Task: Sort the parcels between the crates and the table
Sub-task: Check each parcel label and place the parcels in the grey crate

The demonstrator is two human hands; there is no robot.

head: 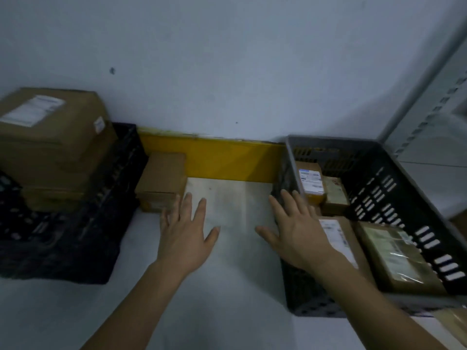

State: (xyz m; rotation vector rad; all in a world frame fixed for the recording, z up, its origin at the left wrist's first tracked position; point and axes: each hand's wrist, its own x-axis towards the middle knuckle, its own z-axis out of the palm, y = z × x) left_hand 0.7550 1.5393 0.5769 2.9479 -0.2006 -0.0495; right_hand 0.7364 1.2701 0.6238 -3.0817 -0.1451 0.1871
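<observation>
Head view: small parcel [161, 181] just beyond left hand [185, 233], untouched.

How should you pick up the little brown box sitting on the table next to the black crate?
Probably grip the small brown box by its front and back faces, coming from above with the left hand. Its left side sits close against the black crate, but its top and front are bare.
</observation>
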